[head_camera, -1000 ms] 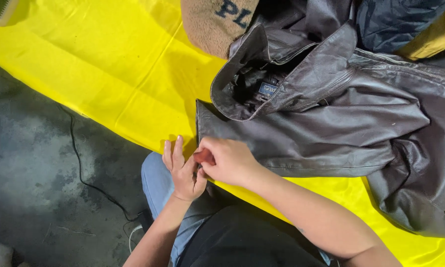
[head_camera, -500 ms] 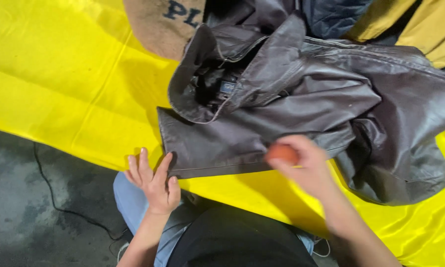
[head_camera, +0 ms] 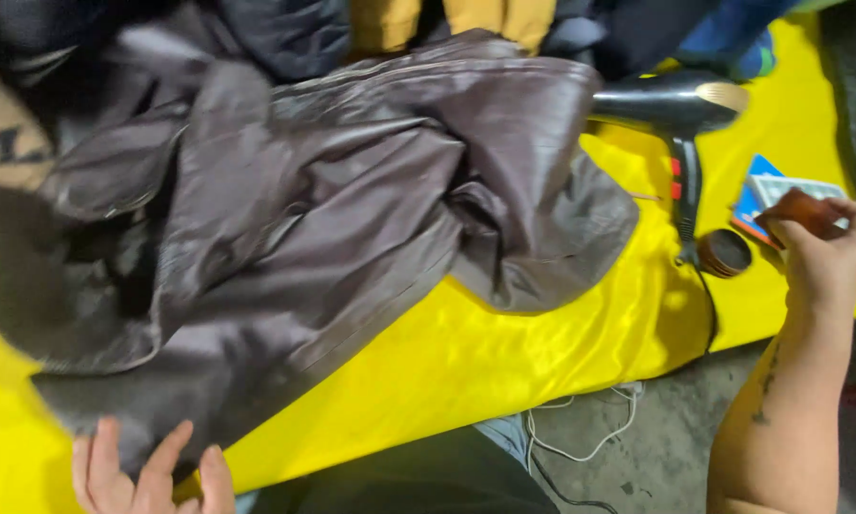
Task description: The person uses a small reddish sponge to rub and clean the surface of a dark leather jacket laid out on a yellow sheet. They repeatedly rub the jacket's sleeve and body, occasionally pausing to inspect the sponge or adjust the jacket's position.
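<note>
While the right hand (head_camera: 828, 252) pinches a small brown thing (head_camera: 797, 209), maybe a sponge, above the yellow sheet (head_camera: 504, 362), a round tin (head_camera: 725, 252) sits beside it. The left hand (head_camera: 142, 471), open and half cut off, touches the brown jacket (head_camera: 352, 209). A hair dryer (head_camera: 680, 119) lies near.

A single view came from a camera worn on the person's head, looking steeply down and slightly forward over their lap. It sat close to the scene, near enough that a dark brown leather jacket (head_camera: 352, 219) filled most of the frame's left and centre. The yellow sheet (head_camera: 504, 362) beneath ran across the frame, with grey floor (head_camera: 666, 447) showing at the lower right. The left hand (head_camera: 142, 471) was cut off by the bottom edge, and the right hand (head_camera: 823, 252) sat near the right edge. The picture was motion-blurred. No second view existed to overlap with it.
</note>
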